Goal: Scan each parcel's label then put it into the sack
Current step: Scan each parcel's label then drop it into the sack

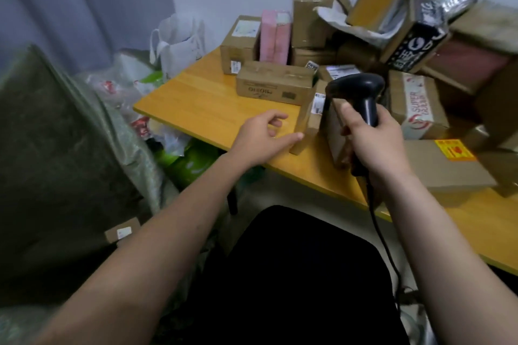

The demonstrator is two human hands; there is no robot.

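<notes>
My right hand (pixel 375 145) grips the handle of a black barcode scanner (pixel 357 92), whose head points left over the table. A small upright cardboard parcel (pixel 309 120) with a white label stands on the wooden table (pixel 201 103) just left of the scanner. My left hand (pixel 263 136) hovers beside that parcel with loosely curled fingers; its thumb tip reaches the parcel's lower corner, holding nothing. A large green woven sack (pixel 61 154) stands open at the left, and a small box (pixel 122 232) lies inside it.
Several cardboard parcels, a pink one (pixel 274 36) and a black printed box (pixel 414 47) pile up at the table's back and right. A white plastic bag (pixel 179 42) and other bags sit on the floor beyond the table's left edge. The scanner cable (pixel 384 244) hangs down by my lap.
</notes>
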